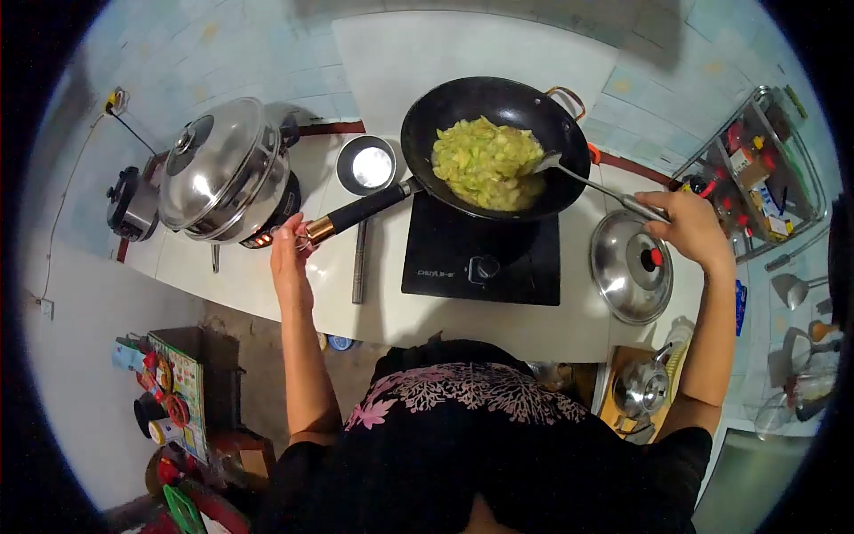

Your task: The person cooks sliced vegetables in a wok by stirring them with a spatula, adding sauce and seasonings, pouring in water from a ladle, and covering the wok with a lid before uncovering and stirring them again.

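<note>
My right hand (692, 230) is closed round the grey handle of a metal spatula (594, 183). The spatula's head is partly buried in chopped, pale green cooked vegetables (487, 162). These lie in a black wok (436, 107) over a black induction cooker (480, 258). At the far left end of the wok's long handle (363, 212), my left hand (292, 260) has its fingers at the copper-coloured tip and its wire hanging loop. A steel lid (632, 267) with a black and red knob lies on the counter below my right hand.
A large lidded steel steamer pot (222, 169) stands at left, beside a rice cooker (133, 206). A small saucepan (366, 166) sits left of the wok. A kettle (642, 384) is at lower right, and a seasoning rack (756, 178) hangs on the right wall.
</note>
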### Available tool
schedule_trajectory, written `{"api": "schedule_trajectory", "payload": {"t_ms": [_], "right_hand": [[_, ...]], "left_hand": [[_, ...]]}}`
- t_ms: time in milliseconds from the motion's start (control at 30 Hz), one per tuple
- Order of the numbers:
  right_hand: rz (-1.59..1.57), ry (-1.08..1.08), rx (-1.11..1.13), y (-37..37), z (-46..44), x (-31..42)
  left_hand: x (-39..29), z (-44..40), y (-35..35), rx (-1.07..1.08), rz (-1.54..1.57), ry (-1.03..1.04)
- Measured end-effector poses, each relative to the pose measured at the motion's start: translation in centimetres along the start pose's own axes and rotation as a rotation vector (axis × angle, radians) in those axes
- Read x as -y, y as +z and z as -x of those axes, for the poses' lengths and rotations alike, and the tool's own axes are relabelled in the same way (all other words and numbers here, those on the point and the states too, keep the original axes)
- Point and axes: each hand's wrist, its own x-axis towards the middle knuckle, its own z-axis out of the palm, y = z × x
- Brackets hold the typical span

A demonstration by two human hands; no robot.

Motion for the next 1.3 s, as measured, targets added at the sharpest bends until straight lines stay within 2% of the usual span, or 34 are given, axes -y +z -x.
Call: {"api": "schedule_trajectory", "payload": {"t_ms": [167,267,400,500,700,800,1000,1100,1200,1300], "right_hand": [[-0.048,-0.036,-0.03,-1.1,-0.9,0.2],[0.012,-0.163,-0.015,1.1,-2.9,-0.9],[-0.085,-0.127,0.043,-2.0,-3.3,0.0],[-0.091,-0.206,-0.045,-0.3,-4.9,-0.7],[-0.027,-0.207,0.031,-1.4,-5.9,0.1],[-0.091,-0.283,-0.038,1.6,-7.7,-0.1],[-0.061,-0.212,0.101,-1.1,-6.9,1.1],[-0.048,-0.211,-0.017,1.2,-7.8,0.0],[-0.067,-0.234,-0.029,3.0,-8.5,-0.4],[-0.107,-0.134,0.055,1.1,-8.3,0.6]], "left_hand": [[-0.1,0.6,2.3,-0.058,0.007,0.02],[0.0,0.5,2.5,-0.082,-0.008,0.012],[0.4,0.3,2.3,-0.115,0.008,-0.002],[0.2,0.4,2.8,-0.143,0.023,-0.001],[0.1,0.5,2.7,-0.151,0.013,-0.003],[0.2,0.5,3.1,-0.171,0.008,0.018],[0.1,0.5,3.0,-0.171,0.013,0.016],[0.2,0.5,3.0,-0.17,0.01,0.031],[-0.1,0.6,3.4,-0.169,0.008,0.03],[-0.1,0.5,3.1,-0.157,-0.009,0.026]]}}
